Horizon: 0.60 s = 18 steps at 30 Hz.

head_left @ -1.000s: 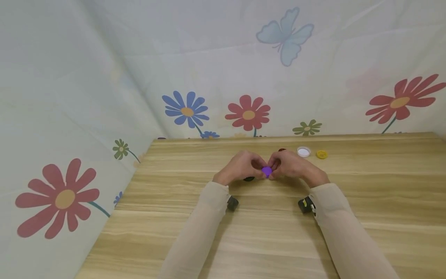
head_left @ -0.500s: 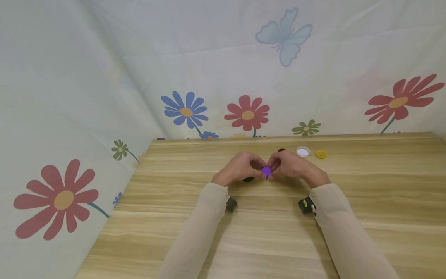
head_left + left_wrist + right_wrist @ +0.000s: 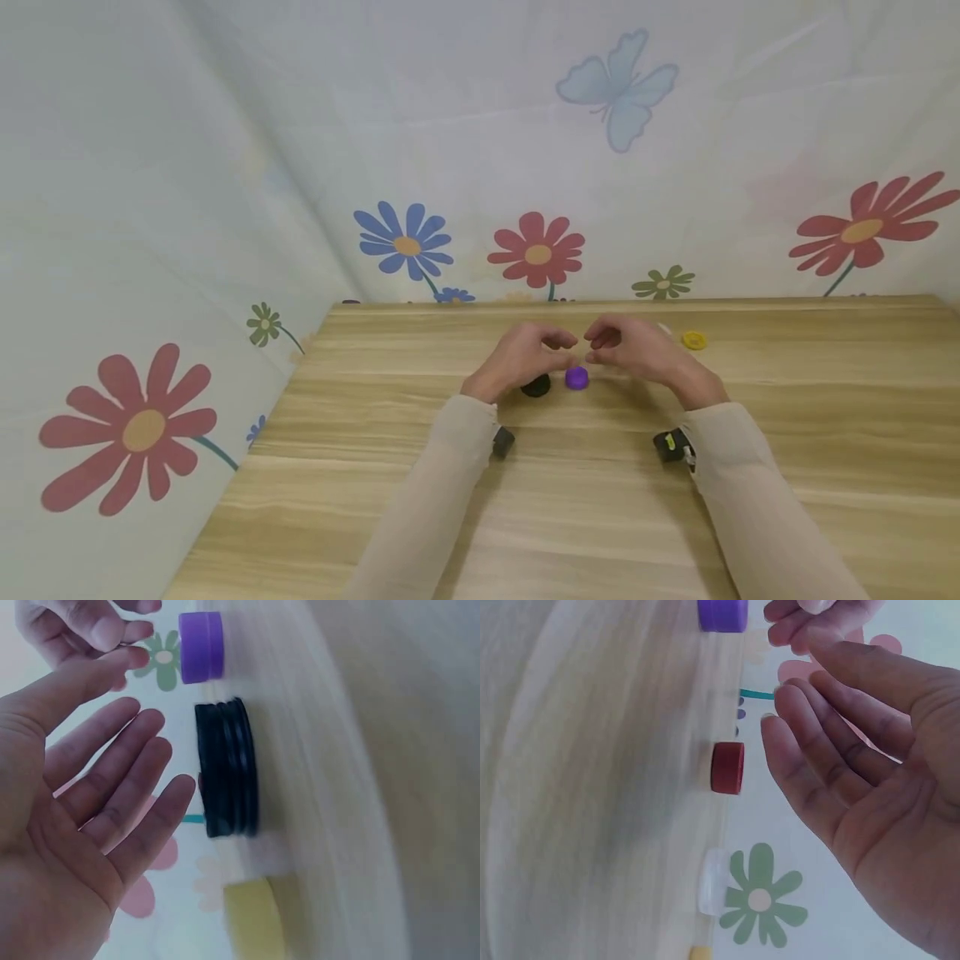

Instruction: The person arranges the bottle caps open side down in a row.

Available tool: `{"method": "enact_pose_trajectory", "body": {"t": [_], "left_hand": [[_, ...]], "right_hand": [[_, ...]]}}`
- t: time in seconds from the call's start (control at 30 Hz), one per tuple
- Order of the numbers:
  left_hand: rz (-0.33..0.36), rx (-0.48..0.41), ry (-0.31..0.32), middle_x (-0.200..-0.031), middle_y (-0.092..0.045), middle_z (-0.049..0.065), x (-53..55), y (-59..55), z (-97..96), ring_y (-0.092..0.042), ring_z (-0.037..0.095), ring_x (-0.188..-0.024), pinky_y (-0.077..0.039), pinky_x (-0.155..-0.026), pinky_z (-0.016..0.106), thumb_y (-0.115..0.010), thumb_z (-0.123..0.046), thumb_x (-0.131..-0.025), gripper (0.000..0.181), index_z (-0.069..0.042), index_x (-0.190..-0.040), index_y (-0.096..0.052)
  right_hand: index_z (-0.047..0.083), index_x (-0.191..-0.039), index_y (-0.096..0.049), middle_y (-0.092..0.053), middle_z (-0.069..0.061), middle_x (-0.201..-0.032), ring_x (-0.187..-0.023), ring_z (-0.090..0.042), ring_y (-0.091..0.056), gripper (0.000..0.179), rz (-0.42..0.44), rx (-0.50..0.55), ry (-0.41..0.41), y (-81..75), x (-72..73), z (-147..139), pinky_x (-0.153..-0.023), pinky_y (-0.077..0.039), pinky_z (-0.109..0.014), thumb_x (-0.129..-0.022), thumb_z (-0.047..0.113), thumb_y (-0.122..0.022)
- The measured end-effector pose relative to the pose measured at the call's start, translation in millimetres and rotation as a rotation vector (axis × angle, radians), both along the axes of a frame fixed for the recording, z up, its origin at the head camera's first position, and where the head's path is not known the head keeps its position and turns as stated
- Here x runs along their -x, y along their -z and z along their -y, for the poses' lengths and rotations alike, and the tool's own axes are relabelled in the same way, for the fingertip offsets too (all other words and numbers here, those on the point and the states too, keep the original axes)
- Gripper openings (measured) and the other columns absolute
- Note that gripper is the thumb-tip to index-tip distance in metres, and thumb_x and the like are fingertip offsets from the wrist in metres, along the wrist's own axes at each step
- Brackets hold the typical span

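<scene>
A purple bottle cap (image 3: 577, 378) sits on the table just below the fingertips of both hands, with nobody touching it. My left hand (image 3: 525, 357) hovers with relaxed, slightly bent fingers and holds nothing. Near it is a ridged black cap (image 3: 226, 769), partly covered by that hand in the head view. Facing it, my right hand (image 3: 636, 352) is raised too, its fingers loosely bent and holding nothing. A small dark red cap (image 3: 727, 768) stands near the right hand in the right wrist view; that hand hides it from the head camera.
Beyond the right hand lie a white, clear-rimmed lid (image 3: 714, 882) and a yellow cap (image 3: 693, 340). Past the black cap, the left wrist view shows a pale yellow piece (image 3: 255, 921). A flower-printed cloth (image 3: 465, 167) hangs behind the wooden table (image 3: 585, 500).
Both hands have let go of the purple cap and risen slightly apart. The cap now rests on the table by itself. The head view has tilted up a little.
</scene>
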<state>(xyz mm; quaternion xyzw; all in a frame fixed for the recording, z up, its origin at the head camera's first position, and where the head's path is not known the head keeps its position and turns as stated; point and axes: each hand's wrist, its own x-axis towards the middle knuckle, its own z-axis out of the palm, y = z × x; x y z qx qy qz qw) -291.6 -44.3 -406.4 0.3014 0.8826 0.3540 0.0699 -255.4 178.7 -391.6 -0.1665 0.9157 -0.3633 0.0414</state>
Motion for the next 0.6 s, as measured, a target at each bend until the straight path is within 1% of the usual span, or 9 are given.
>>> {"method": "enact_pose_trajectory", "body": {"t": [0.1,0.2,0.3,0.4,0.6], "left_hand": [[-0.028,-0.004,-0.008,-0.121,-0.077,-0.001,0.5,-2.6,-5.3,-0.067,0.016,-0.117,-0.052,-0.099,0.029,-0.080,-0.025,-0.097,0.033,-0.010,-0.126,-0.078],[-0.056,-0.008,-0.012,-0.123,-0.076,0.001,0.1,-4.9,-11.6,-0.067,0.017,-0.117,-0.052,-0.099,0.028,-0.081,-0.025,-0.097,0.036,-0.009,-0.128,-0.077],[-0.070,-0.016,-0.019,-0.124,-0.076,0.002,-0.6,-6.5,-17.5,-0.068,0.018,-0.117,-0.052,-0.098,0.027,-0.081,-0.026,-0.097,0.038,-0.008,-0.130,-0.076],[-0.089,-0.017,-0.024,-0.124,-0.076,0.003,-0.3,-8.4,-23.8,-0.068,0.018,-0.116,-0.052,-0.097,0.026,-0.081,-0.025,-0.097,0.037,-0.007,-0.130,-0.076],[-0.101,-0.045,-0.040,-0.125,-0.075,0.005,0.4,-10.5,-34.7,-0.069,0.019,-0.114,-0.054,-0.093,0.023,-0.081,-0.020,-0.097,0.035,-0.007,-0.129,-0.076]], "right_hand": [[-0.005,-0.122,-0.069,-0.073,-0.014,-0.109,-0.104,-0.032,-0.069,0.031,-0.025,0.023,0.013,-1.3,0.7,-3,-0.095,-0.054,-0.051,-0.098,0.012,-0.078],[-0.009,-0.120,-0.068,-0.072,-0.018,-0.109,-0.103,-0.034,-0.069,0.028,-0.045,0.075,-0.002,-2.9,-0.4,-8,-0.093,-0.056,-0.051,-0.098,0.007,-0.076],[-0.008,-0.118,-0.069,-0.073,-0.018,-0.109,-0.103,-0.036,-0.069,0.024,-0.066,0.091,-0.006,-6.3,-3.6,-15,-0.091,-0.056,-0.051,-0.099,0.006,-0.075],[-0.005,-0.117,-0.071,-0.073,-0.016,-0.109,-0.103,-0.035,-0.069,0.022,-0.084,0.072,0.013,-9.4,-6.1,-23,-0.090,-0.056,-0.051,-0.100,0.007,-0.074],[-0.006,-0.121,-0.069,-0.073,-0.020,-0.110,-0.105,-0.039,-0.068,0.026,-0.098,0.039,0.056,-12.3,-9.4,-34,-0.089,-0.055,-0.056,-0.101,0.011,-0.074]]}}
